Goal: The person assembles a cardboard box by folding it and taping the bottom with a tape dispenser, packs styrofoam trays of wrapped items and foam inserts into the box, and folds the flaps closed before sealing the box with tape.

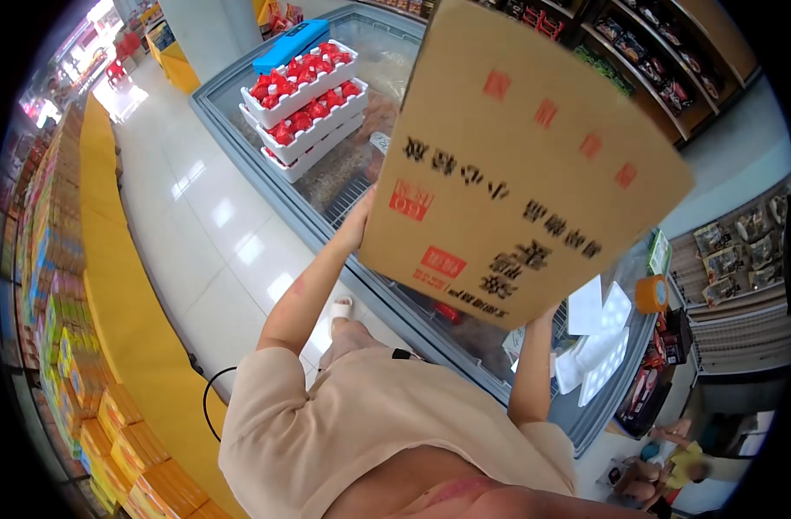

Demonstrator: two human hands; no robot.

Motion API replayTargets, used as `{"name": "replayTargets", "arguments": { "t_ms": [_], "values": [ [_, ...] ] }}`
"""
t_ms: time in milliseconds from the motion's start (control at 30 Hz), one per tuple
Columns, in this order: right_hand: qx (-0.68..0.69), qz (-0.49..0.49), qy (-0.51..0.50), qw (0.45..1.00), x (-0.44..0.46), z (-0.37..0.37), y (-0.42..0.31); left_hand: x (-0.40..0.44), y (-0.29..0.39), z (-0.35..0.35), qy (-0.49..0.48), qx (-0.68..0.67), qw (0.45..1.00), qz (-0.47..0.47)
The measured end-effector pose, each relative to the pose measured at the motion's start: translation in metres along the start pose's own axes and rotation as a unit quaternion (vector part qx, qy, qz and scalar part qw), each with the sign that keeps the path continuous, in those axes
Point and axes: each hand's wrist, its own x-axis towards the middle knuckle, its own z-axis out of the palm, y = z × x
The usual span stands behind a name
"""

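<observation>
- My left hand [357, 224] grips the cardboard carton [499, 199] above the chest freezer [240, 134], between its end edges.
- My right hand [541, 323]: fingers hidden, grip I cannot tell.
- I judge: holding step; next move calls for steady support.

The tan carton [516, 182] bears black and red characters [502, 266]. White trays [330, 128] show at eleven o'clock, a yellow cloth [108, 251] at nine.

left grip [355, 223] — clasping, left arm [302, 304] outstretched | right grip [541, 321] — clasping, partly hidden, right arm [530, 374] outstretched
</observation>
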Motion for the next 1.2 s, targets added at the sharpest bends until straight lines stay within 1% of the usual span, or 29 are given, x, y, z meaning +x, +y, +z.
{"name": "replayTargets", "arguments": {
  "t_ms": [67, 100, 167, 200, 267, 300, 367, 400, 467, 500, 533, 567, 600, 633, 667, 700, 733, 767, 800, 867, 900, 933, 967, 1000, 1067, 1100, 1133, 1167, 1200],
  "values": [
    [-0.015, 0.008, 0.054, 0.998, -0.015, -0.011, 0.040, 0.004, -0.024, -0.037, -0.069, -0.023, 0.997, -0.025],
    [-0.019, 0.007, 0.076, 0.997, -0.021, -0.010, 0.059, 0.007, -0.033, -0.054, -0.075, -0.021, 0.997, -0.028],
    [-0.023, -0.004, 0.119, 0.993, -0.031, 0.000, 0.088, 0.015, -0.048, -0.085, -0.016, -0.013, 0.994, -0.109],
    [-0.023, -0.011, 0.139, 0.990, -0.034, 0.006, 0.101, 0.021, -0.054, -0.098, -0.025, -0.006, 0.993, -0.114],
    [-0.026, -0.030, 0.177, 0.984, -0.045, 0.022, 0.113, 0.036, -0.055, -0.120, -0.043, 0.098, 0.994, -0.014],
    [-0.031, -0.043, 0.197, 0.979, -0.051, 0.026, 0.115, 0.036, -0.039, -0.127, -0.054, 0.102, 0.993, -0.025],
    [-0.038, -0.067, 0.228, 0.971, -0.063, 0.036, 0.112, 0.052, 0.000, -0.129, -0.170, 0.277, 0.945, 0.031],
    [-0.042, -0.081, 0.240, 0.966, -0.071, 0.041, 0.109, 0.071, 0.002, -0.152, -0.236, 0.360, 0.902, -0.011],
    [-0.048, -0.105, 0.265, 0.957, -0.090, 0.048, 0.101, 0.090, 0.082, -0.149, -0.222, 0.535, 0.815, -0.036],
    [-0.050, -0.119, 0.273, 0.953, -0.100, 0.050, 0.095, 0.104, 0.103, -0.167, -0.159, 0.501, 0.844, 0.107],
    [-0.054, -0.136, 0.280, 0.949, -0.111, 0.054, 0.088, 0.125, 0.138, -0.183, -0.108, 0.539, 0.813, 0.195],
    [-0.057, -0.153, 0.286, 0.944, -0.125, 0.056, 0.081, 0.153, 0.171, -0.206, -0.020, 0.517, 0.835, 0.187],
    [-0.060, -0.170, 0.289, 0.940, -0.136, 0.060, 0.074, 0.175, 0.203, -0.220, 0.089, 0.506, 0.829, 0.221],
    [-0.062, -0.175, 0.290, 0.939, -0.149, 0.072, 0.062, 0.204, 0.229, -0.237, 0.111, 0.523, 0.809, 0.244],
    [-0.065, -0.181, 0.291, 0.937, -0.160, 0.084, 0.048, 0.234, 0.245, -0.268, 0.099, 0.616, 0.760, 0.181],
    [-0.066, -0.184, 0.295, 0.935, -0.168, 0.080, 0.045, 0.255, 0.249, -0.294, 0.094, 0.614, 0.763, 0.181],
    [-0.028, -0.235, 0.288, 0.928, -0.177, 0.072, 0.041, 0.272, 0.246, -0.316, 0.078, 0.539, 0.839, -0.004],
    [0.009, -0.284, 0.278, 0.917, -0.184, 0.067, 0.037, 0.279, 0.241, -0.325, 0.058, 0.441, 0.875, -0.190],
    [0.005, -0.286, 0.281, 0.916, -0.188, 0.080, 0.025, 0.279, 0.237, -0.324, 0.054, 0.438, 0.876, -0.192],
    [-0.004, -0.377, 0.301, 0.876, -0.194, 0.133, -0.011, 0.274, 0.232, -0.320, -0.055, 0.377, 0.875, -0.299],
    [-0.006, -0.375, 0.308, 0.874, -0.198, 0.149, -0.027, 0.269, 0.232, -0.318, -0.080, 0.401, 0.866, -0.287],
    [-0.099, -0.404, 0.284, 0.864, -0.202, 0.163, -0.041, 0.265, 0.233, -0.320, -0.086, 0.403, 0.863, -0.292],
    [-0.191, -0.430, 0.258, 0.844, -0.202, 0.173, -0.048, 0.263, 0.235, -0.323, -0.097, 0.350, 0.868, -0.337],
    [-0.191, -0.432, 0.270, 0.839, -0.198, 0.175, -0.049, 0.262, 0.234, -0.323, -0.110, 0.296, 0.869, -0.380],
    [-0.210, -0.435, 0.318, 0.816, -0.194, 0.167, -0.051, 0.259, 0.215, -0.334, -0.094, 0.222, 0.870, -0.429],
    [-0.212, -0.440, 0.330, 0.808, -0.195, 0.162, -0.052, 0.260, 0.214, -0.339, -0.090, 0.230, 0.872, -0.423],
    [-0.254, -0.423, 0.320, 0.808, -0.197, 0.161, -0.049, 0.261, 0.211, -0.343, -0.087, 0.238, 0.873, -0.417],
    [-0.295, -0.403, 0.309, 0.809, -0.199, 0.160, -0.049, 0.258, 0.215, -0.334, -0.089, 0.233, 0.863, -0.440],
    [-0.292, -0.404, 0.322, 0.805, -0.199, 0.161, -0.050, 0.255, 0.222, -0.327, -0.089, 0.231, 0.851, -0.463]
  ]
}}
